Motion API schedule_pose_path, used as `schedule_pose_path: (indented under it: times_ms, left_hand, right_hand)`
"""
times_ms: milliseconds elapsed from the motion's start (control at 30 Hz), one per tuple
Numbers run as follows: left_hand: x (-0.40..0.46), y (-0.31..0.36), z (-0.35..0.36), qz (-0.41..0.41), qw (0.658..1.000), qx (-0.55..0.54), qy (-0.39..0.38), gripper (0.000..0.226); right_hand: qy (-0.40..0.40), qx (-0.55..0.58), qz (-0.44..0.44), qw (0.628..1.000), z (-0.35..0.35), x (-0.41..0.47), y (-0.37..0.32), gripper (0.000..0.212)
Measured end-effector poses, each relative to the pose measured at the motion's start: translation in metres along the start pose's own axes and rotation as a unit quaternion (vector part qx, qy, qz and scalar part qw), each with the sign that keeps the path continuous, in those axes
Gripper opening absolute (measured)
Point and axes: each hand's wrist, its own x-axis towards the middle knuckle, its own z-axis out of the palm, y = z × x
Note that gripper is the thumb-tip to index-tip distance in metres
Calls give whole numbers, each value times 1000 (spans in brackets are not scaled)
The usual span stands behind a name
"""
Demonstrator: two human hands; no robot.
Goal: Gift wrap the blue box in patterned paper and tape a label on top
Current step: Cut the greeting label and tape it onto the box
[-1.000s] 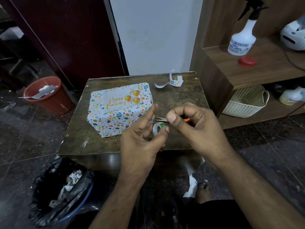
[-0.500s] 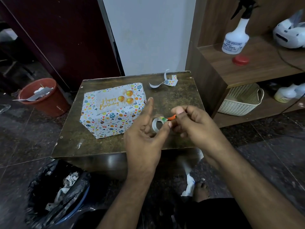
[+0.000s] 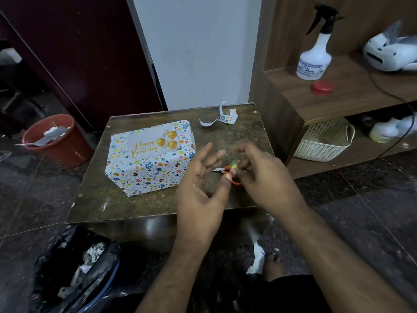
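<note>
The box [image 3: 151,168], wrapped in white patterned paper, lies on the left half of the small dark table [image 3: 225,136]. A "Happy Birthday" label [image 3: 153,143] with gold balloons lies on its top. To the right of the box, my left hand [image 3: 200,184] hovers with its fingers spread and holds nothing. My right hand [image 3: 261,175] is curled, and its fingertips hold a small tape roll [image 3: 234,164], which is blurred. Small orange-handled scissors [image 3: 223,171] lie on the table between and under my hands.
A curled scrap of wrapping paper [image 3: 223,118] lies at the table's far edge. A red bucket [image 3: 56,141] stands on the floor at left, a black bin bag [image 3: 74,267] at front left. The shelf at right holds a spray bottle [image 3: 314,57], a red cap [image 3: 321,88] and a basket [image 3: 325,141].
My left hand has let go of the tape roll and spread its fingers. The roll is now at my right hand's fingertips, and the scissors show between my hands.
</note>
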Motion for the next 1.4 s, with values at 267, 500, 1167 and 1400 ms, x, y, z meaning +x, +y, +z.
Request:
schedule_pose_path:
  times_ms: [267,500,1167,1400]
  left_hand:
    - [-1,9,-7,-21,1000,-13,9,48]
    - [-3,7,-20,0,1000,9,10,38]
    - [-3,11,-67,115,981,118,102,31]
    - [22,10,-77,193,911,362,44,50]
  right_hand:
    - [32,-59,-33,997,9,5,-7,26]
    - [27,247,31,968,9,2,-22,31]
    - [99,417,17,904,39,13,-64,7]
    - [99,508,86,851,51,27,-85,7]
